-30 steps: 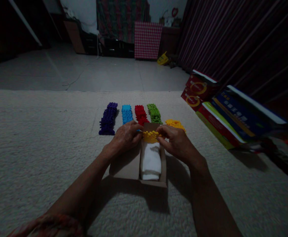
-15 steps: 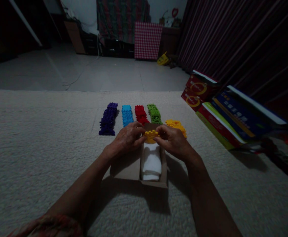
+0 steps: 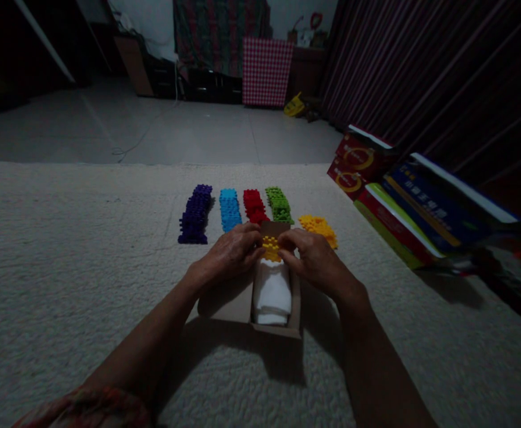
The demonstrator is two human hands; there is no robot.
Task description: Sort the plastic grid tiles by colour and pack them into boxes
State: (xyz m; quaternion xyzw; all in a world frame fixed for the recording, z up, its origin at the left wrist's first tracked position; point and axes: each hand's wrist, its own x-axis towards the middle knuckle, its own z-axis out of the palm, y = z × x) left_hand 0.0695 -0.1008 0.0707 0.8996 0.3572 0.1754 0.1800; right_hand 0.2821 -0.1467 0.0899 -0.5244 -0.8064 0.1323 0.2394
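Note:
Yellow toothed building blocks are pinched between my two hands, over the far end of an open cardboard box. My left hand grips their left side, fingers closed. On the right side, the thumb and fingers of my right hand are closed on them. Folded white cloth or paper fills the near part of the box. Just beyond my right hand lies a pile of yellow blocks.
Rows of purple blocks, light blue blocks, red blocks and green blocks lie on the pale quilted mat past the box. Printed cartons, one a blue carton, stand at right beside a dark striped curtain.
My hands have drawn slightly closer together. The yellow blocks between them now look turned, showing more rows of teeth. The box and coloured rows stay in place.

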